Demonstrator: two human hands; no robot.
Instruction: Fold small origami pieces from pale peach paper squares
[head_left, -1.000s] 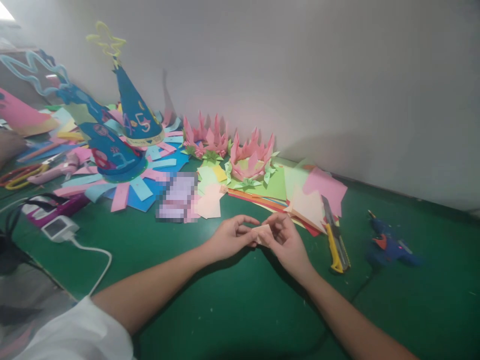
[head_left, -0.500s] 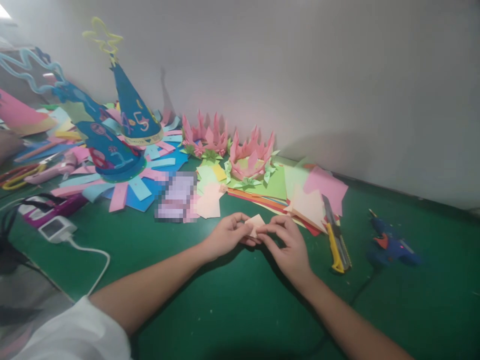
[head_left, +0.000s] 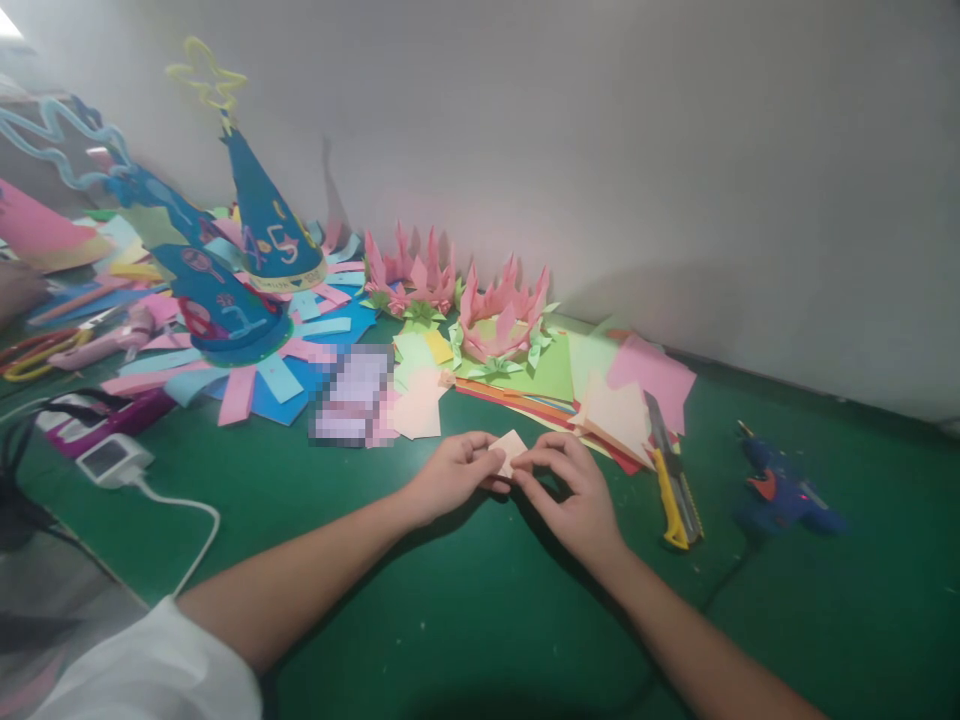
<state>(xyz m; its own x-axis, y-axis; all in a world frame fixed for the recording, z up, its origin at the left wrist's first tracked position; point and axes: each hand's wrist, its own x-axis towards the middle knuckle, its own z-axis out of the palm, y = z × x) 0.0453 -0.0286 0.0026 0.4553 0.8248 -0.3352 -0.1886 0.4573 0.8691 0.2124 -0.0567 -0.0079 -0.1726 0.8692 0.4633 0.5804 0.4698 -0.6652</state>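
Note:
A small peach piece of folded paper is held between my hands just above the green table. My left hand grips its left side, thumb on top and fingers underneath. On the right edge, my right hand pinches the paper between thumb and fingertips. Beyond the hands, two pink paper crowns with green leaves stand near a stack of coloured paper. Peach sheets lie to the right of that stack.
A yellow utility knife and a blue glue gun lie to the right. Decorated blue cone hats stand at left. Nearer are a blurred-out rectangular object, a white plug with cable, and scissors. A wall rises behind.
Both hands stay in almost the same place on the folded paper. Only slight shifts of the fingers show.

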